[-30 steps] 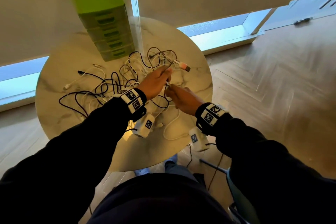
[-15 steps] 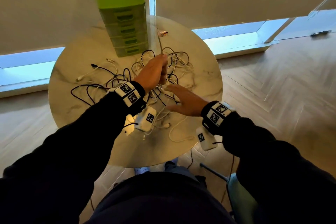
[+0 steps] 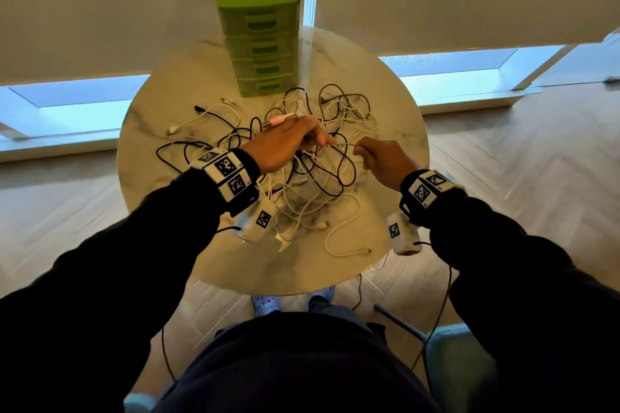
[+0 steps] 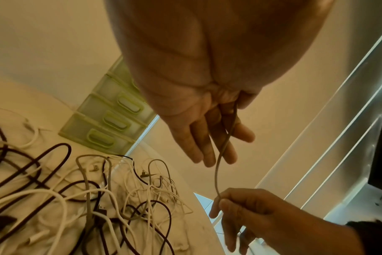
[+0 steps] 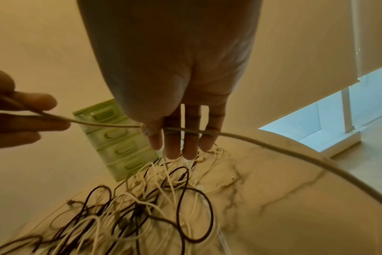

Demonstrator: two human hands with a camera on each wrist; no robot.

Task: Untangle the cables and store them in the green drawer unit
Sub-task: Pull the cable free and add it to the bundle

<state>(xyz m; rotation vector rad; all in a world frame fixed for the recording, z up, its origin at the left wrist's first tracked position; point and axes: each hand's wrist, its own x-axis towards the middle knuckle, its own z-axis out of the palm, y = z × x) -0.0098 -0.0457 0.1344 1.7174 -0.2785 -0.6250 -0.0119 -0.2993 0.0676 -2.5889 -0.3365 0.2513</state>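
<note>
A thin beige cable (image 3: 345, 143) is stretched in the air between my two hands, above the tangle of black and white cables (image 3: 302, 174) on the round marble table (image 3: 389, 104). My left hand (image 3: 315, 137) grips one stretch of it, and a pink-tipped plug (image 3: 278, 119) sticks out behind the knuckles. My right hand (image 3: 360, 149) pinches the cable between thumb and fingers, which the right wrist view (image 5: 175, 132) shows from below. The green drawer unit (image 3: 260, 54) stands at the table's far edge with all its drawers closed. In the left wrist view the cable (image 4: 218, 165) runs from my left hand (image 4: 225, 138) down to the right one.
Behind the drawer unit a wall with blinds and a hanging blind cord (image 3: 310, 10) rises. A teal chair (image 3: 463, 362) stands at my lower right. A loose white cable (image 3: 345, 238) lies near the table's front edge. Wooden floor surrounds the table.
My left hand has come down from its raised pull toward the drawers. My right hand, which lay flat on the tangle, has lifted and pinched the beige cable, now taut between both hands.
</note>
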